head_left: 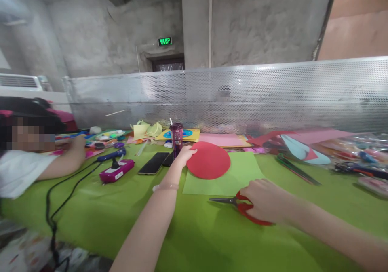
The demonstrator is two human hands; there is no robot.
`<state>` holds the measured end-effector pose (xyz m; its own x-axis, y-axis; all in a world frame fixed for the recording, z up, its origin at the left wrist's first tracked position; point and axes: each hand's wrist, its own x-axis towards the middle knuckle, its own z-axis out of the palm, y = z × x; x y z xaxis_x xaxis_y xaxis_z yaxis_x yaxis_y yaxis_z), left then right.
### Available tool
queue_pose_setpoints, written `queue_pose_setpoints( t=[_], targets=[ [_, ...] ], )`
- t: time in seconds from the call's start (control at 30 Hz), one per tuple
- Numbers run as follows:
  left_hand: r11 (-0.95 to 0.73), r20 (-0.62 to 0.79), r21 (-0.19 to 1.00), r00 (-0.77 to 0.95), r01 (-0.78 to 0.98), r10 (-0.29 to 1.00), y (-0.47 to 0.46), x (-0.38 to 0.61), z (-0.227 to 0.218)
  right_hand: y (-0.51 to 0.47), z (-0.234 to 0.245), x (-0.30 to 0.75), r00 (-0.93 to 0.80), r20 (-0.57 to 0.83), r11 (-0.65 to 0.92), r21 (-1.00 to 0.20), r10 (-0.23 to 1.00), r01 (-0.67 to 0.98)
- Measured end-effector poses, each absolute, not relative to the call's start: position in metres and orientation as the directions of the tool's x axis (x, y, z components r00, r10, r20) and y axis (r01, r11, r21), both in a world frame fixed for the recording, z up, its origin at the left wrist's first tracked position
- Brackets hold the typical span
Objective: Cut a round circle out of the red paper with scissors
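My left hand (184, 156) pinches the left edge of a red paper circle (209, 161), which lies over a light green paper sheet (239, 175) on the green table cover. My right hand (266, 201) is closed round the red handles of a pair of scissors (233, 202); their closed blades point left and lie flat on the table, just in front of the green sheet.
A dark purple cup (176, 136), two black phones (154, 163) and a magenta glue gun stand (117, 171) with a black cord sit to the left. Another person (27, 159) works at far left. Coloured papers and tools (303, 148) crowd the right; a perforated metal screen (273, 90) runs behind.
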<state>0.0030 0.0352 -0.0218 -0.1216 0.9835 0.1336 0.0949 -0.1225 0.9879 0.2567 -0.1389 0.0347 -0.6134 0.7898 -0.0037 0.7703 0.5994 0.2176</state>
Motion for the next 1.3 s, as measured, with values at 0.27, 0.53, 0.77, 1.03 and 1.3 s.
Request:
queue_pose_setpoints(
  t=[0.27,0.53,0.77,1.03,1.3],
  targets=[
    [-0.134,0.171,0.966,-0.157,0.220,0.973,0.037,0.004,-0.023,-0.143,0.033,0.258,-0.592,-0.013,0.587,0.140,0.806,0.797],
    [-0.447,0.473,0.807,0.031,0.386,0.880,0.014,0.021,0.001,-0.110,0.036,0.253,-0.504,0.202,0.456,0.241,0.840,0.857],
    [-0.369,0.151,0.893,0.599,0.258,0.786,-0.017,0.038,0.018,-0.079,0.036,0.263,-0.437,0.282,0.359,0.289,0.854,0.887],
    [-0.376,0.258,0.920,0.550,0.111,0.794,-0.009,0.036,0.015,-0.072,0.025,0.270,-0.407,0.322,0.325,0.278,0.855,0.904],
    [-0.710,0.623,0.626,-0.341,-0.323,0.704,-0.016,-0.018,0.027,-0.047,0.021,0.298,-0.212,0.433,0.169,0.136,0.876,0.976]
  ],
)
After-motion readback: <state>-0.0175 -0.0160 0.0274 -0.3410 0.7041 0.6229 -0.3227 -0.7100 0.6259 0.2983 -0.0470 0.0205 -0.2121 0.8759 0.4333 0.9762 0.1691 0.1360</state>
